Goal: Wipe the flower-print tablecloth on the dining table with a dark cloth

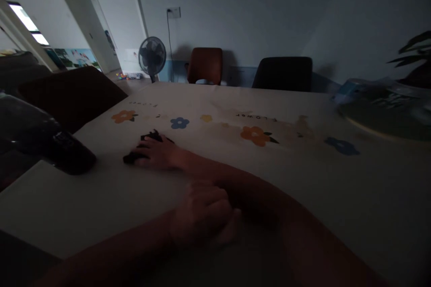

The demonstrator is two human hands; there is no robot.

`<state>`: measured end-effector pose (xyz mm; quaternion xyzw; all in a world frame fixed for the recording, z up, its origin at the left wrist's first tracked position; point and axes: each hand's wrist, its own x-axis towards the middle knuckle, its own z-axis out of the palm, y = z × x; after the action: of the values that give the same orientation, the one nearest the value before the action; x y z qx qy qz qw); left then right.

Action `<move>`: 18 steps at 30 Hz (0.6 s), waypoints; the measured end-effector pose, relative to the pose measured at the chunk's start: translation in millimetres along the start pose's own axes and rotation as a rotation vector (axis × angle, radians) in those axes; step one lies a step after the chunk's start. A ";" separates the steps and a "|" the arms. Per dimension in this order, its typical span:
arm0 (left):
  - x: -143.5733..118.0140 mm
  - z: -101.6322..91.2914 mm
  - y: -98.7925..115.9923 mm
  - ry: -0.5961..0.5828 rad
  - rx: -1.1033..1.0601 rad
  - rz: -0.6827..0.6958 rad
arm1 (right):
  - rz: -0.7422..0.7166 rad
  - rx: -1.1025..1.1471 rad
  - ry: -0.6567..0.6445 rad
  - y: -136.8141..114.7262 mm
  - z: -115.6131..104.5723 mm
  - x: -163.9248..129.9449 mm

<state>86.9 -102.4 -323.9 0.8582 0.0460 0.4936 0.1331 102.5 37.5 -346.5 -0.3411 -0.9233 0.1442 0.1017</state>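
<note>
The room is dim. My right hand [155, 152] reaches across a table covered by a cream flowered tablecloth [235, 143] and lies over a small black object [134, 158], fingers curled on it. Parts of the object stick out at the fingertips and behind the hand. What it is cannot be made out. My left hand [204, 215] is nearer to me, blurred, with its fingers curled into a loose fist beside my right forearm. Nothing shows in it.
A bulky dark glossy object [50, 141] lies at the table's left edge. A round greenish tray with packets [387, 112] sits far right. Dark chairs [283, 74] stand behind the table, a fan [152, 56] by the wall, a plant [417, 49] at the right.
</note>
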 end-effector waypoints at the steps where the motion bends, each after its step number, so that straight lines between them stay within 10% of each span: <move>1: 0.7 -0.9 1.2 -0.008 0.017 0.013 | -0.051 -0.001 0.021 -3.5 2.2 -17.0; 7: 0.1 -2.7 9.9 -0.060 0.032 0.087 | -0.208 0.121 0.117 -11.3 9.1 -122.2; 18: -5.3 1.4 21.5 -0.067 0.021 0.310 | 0.375 0.484 0.352 9.2 -60.6 -188.2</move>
<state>84.3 -124.4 -323.1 0.8722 -0.0864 0.4790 0.0480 265.8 -67.9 -309.5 -0.4903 -0.7520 0.3140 0.3089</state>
